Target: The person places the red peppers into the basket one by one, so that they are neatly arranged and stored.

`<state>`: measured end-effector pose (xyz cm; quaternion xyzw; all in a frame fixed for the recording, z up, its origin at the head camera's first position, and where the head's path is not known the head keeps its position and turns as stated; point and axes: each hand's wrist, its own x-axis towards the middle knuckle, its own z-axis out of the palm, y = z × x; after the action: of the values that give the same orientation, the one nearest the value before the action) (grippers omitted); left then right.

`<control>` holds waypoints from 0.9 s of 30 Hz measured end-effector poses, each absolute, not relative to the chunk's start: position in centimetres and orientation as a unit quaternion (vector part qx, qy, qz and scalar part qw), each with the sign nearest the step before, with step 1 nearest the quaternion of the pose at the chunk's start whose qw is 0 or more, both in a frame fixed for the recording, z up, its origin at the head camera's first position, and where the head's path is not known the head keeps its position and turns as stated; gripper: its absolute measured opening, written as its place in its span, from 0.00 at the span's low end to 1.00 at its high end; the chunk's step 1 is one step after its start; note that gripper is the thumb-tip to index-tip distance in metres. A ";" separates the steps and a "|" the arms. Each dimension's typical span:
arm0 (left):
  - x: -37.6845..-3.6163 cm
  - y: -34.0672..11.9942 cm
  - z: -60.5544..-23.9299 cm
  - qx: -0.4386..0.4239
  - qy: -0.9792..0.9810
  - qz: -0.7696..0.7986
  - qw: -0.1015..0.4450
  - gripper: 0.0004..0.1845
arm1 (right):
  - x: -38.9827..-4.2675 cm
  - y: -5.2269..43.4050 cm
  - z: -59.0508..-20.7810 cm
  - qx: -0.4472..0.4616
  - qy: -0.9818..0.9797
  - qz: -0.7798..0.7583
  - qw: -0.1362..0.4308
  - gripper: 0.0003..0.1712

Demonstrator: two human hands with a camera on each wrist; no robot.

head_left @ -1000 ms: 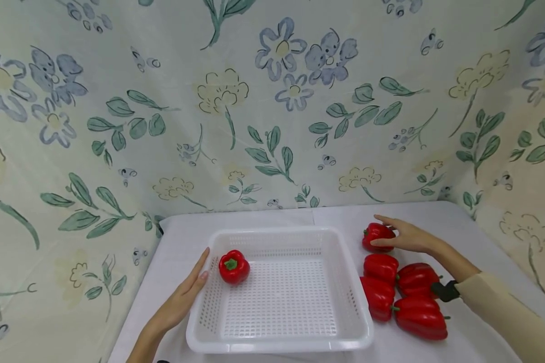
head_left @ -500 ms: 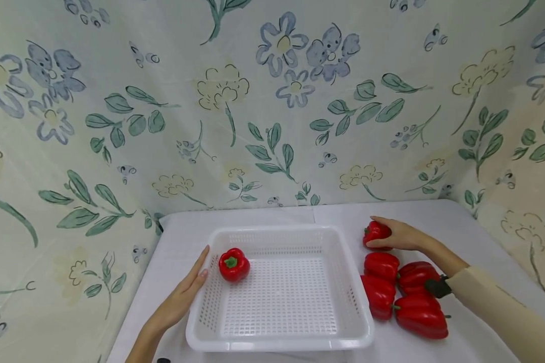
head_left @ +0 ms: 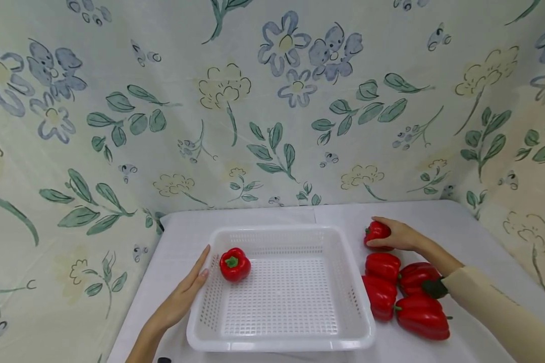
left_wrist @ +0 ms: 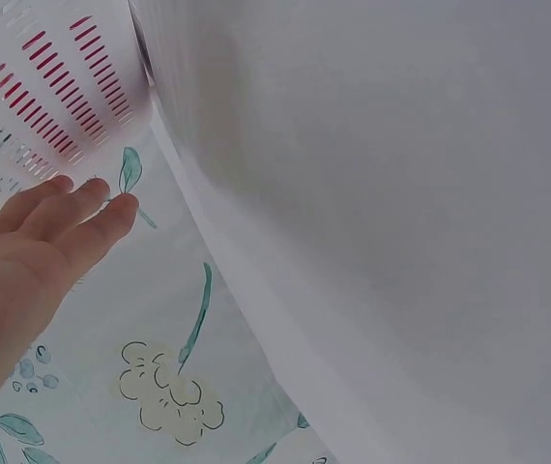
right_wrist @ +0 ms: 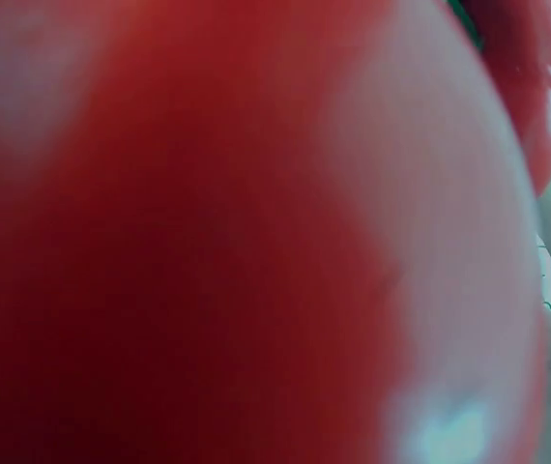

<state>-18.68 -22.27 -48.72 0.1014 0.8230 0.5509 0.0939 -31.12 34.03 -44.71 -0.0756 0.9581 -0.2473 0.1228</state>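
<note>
The right hand (head_left: 397, 236) lies over the far pepper (head_left: 376, 232) near the right part of the table (head_left: 431, 217), toward its back edge. The fingers curl round the pepper's far and right sides while the thumb comes in along its near side, so the pepper sits between thumb and fingers, its left half showing clear of the hand. It rests on the table, just right of the basket's (head_left: 281, 343) far right corner. The right wrist view is filled by a blurred red surface, too close to tell which pepper it is.

The left hand (head_left: 181, 297) lies flat on the table at the basket's left wall, fingers straight and close together, their tips touching the rim near its far left corner. In the left wrist view the fingers (left_wrist: 72, 217) are stretched toward the slotted wall of the basket (left_wrist: 53, 87), holding nothing.

One pepper in the basket (head_left: 234, 264) stands stem up at the far left corner of the basket floor, just beside the left fingertips but on the other side of the wall.

Four more peppers (head_left: 401, 295) lie in a tight cluster along the basket's right side, toward the table's front edge, touching one another and near the held one. The right sleeve (head_left: 495, 312) passes over them.
</note>
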 end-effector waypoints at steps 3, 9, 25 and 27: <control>-18.7 -22.3 -48.7 0.103 0.825 0.549 0.092 0.31 | -31.3 34.0 -45.0 -0.066 0.959 -0.250 0.121 0.58; -18.8 -22.4 -48.9 0.105 0.823 0.551 0.093 0.32 | -31.4 34.3 -45.2 -0.056 0.957 -0.259 0.117 0.57; -18.7 -22.2 -48.7 0.107 0.832 0.539 0.082 0.32 | -32.0 35.2 -42.9 -0.050 0.939 -0.334 0.062 0.56; -18.7 -22.3 -48.7 0.104 0.830 0.542 0.085 0.32 | -31.9 34.8 -42.4 -0.050 0.935 -0.345 0.059 0.56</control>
<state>-18.70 -22.25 -48.68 0.1045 0.8298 0.5416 0.0849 -31.94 34.79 -42.44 -0.0504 0.9354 -0.3451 0.0587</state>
